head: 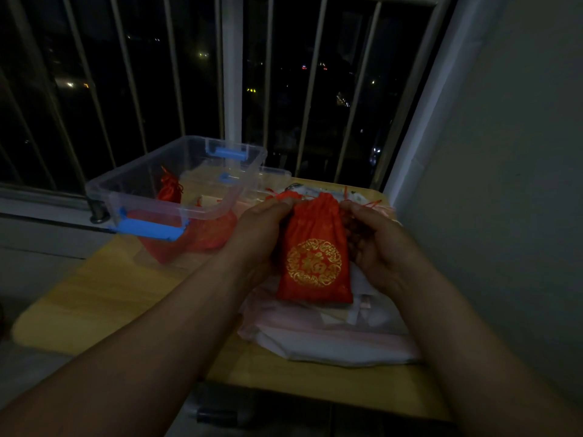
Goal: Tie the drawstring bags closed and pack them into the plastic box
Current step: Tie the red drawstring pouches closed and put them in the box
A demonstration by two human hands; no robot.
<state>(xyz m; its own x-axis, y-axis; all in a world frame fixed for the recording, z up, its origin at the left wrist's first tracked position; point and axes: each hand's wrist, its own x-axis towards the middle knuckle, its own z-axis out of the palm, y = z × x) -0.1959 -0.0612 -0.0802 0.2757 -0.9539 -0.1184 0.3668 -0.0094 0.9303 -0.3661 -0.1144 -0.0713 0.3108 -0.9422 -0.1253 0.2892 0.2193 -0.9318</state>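
A red drawstring bag [315,257] with a gold round emblem hangs upright between my hands above the table. My left hand [262,228] pinches the gathered top at its left side. My right hand [375,241] pinches the red cord at the top right. A clear plastic box [176,197] with blue latches stands to the left, open. Inside it lie red bags [170,187], one tied and upright at the back, others low at the front [202,234].
A pile of white and pale pink plastic wrappers [331,339] lies under the held bag. The box lid [274,178] lies behind the box. The yellow wooden table [104,298] stands against a barred window [233,74]; a wall [504,184] is close on the right.
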